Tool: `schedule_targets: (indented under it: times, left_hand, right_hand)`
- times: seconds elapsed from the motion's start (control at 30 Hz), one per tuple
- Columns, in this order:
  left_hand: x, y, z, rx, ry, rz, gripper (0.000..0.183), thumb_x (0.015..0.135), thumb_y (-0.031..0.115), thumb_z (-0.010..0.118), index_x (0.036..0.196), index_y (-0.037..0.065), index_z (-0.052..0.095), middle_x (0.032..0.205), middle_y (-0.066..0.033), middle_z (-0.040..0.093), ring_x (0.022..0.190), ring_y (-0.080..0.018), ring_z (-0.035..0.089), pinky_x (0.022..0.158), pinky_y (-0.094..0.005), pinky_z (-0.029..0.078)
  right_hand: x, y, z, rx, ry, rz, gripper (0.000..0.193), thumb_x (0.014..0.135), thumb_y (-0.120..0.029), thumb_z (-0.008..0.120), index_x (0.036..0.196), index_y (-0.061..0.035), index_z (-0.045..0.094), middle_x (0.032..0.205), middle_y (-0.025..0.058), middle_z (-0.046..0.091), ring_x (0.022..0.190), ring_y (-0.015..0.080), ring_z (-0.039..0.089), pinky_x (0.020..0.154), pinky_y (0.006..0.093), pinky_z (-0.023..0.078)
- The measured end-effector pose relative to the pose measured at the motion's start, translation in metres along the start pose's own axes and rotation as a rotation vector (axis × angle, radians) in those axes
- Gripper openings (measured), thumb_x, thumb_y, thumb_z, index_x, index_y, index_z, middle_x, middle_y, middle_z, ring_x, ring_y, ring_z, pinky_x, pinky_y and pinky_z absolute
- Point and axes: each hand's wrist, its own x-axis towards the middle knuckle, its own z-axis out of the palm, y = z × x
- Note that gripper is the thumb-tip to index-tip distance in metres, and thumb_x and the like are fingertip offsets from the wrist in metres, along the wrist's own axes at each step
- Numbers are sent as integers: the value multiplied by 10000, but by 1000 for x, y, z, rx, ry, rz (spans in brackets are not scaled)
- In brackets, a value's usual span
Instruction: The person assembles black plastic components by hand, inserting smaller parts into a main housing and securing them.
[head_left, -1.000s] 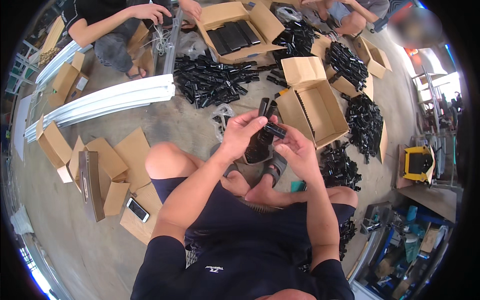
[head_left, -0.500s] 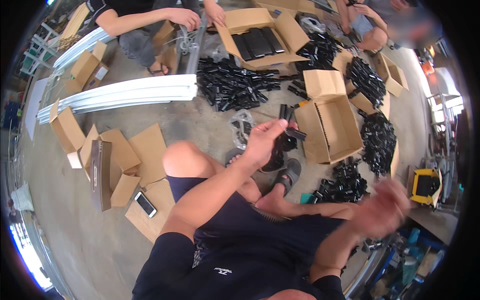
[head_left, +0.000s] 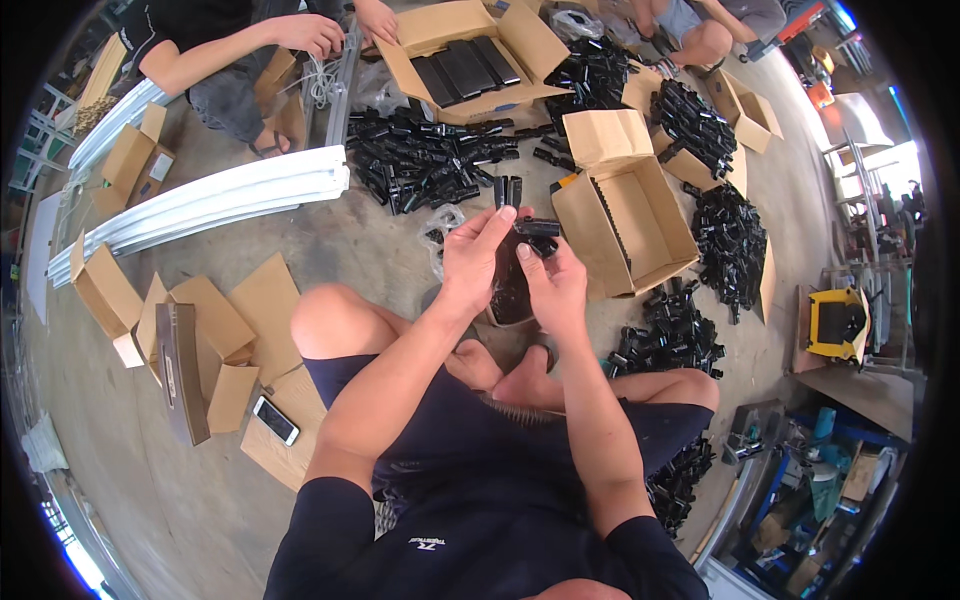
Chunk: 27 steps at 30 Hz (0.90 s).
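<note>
Both my hands meet in front of my crossed legs. My left hand point(head_left: 472, 262) is closed around a few slim black plastic pieces point(head_left: 508, 190) that stick up past its fingertips. Beside them, my right hand point(head_left: 556, 288) pinches a short black plastic connector point(head_left: 538, 229), which lies crosswise against the held pieces. Its exact shape is partly covered by the fingers. Under the hands, between my feet, a dark container or bag point(head_left: 512, 305) is mostly hidden.
An open cardboard box point(head_left: 668, 235) stands ahead on the right. Heaps of black plastic parts point(head_left: 425, 160) surround it. Another box point(head_left: 400, 70) holds flat black pieces. White metal profiles point(head_left: 230, 188) lie at left, near a co-worker's hands point(head_left: 312, 35). A phone point(head_left: 276, 420) rests on cardboard.
My right hand has come in from the far right to meet the left, and now grips the black connector. My left hand keeps its pieces. The whole view has shifted slightly.
</note>
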Motion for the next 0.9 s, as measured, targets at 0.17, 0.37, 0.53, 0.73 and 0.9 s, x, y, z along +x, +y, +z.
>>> schedule_targets:
  times: [0.17,0.37,0.53,0.73,0.9]
  left_hand:
    - [0,1,4,24,44,-66,241,1000,162,667,1149,-25,697,1071,-126,739,919,-178,713,823,-319,595]
    - [-2,11,15,183,-12,-33,231,1003,161,665,1136,-25,698,1059,-106,739,869,-143,709,772,-294,601]
    - [0,1,5,114,8,-69,222,1014,184,653,1099,-13,707,1028,-86,738,855,-129,701,736,-279,601]
    - [4,-6,-3,220,49,-22,235,1003,204,671,1129,11,715,1027,-58,738,851,-113,694,693,-251,592]
    - [0,6,7,493,-62,-41,256,993,156,674,1199,9,711,1038,-41,735,867,-87,675,734,-240,577]
  right_hand:
    - [5,-8,-12,-100,-19,20,265,982,-155,680,1172,27,646,992,62,722,863,86,658,765,259,532]
    - [12,0,-19,198,-76,59,289,1014,-228,650,1196,-3,642,1021,54,703,896,106,646,787,270,531]
    - [9,12,-13,254,-94,167,334,1025,-279,643,1220,-9,622,1004,25,662,853,98,602,749,266,522]
    - [12,25,-31,85,47,102,335,1060,-308,578,1229,-22,618,1044,26,664,876,97,612,769,276,523]
    - [29,-3,-67,31,-48,-44,399,980,-141,680,1332,23,591,1109,73,664,1047,143,617,944,296,499]
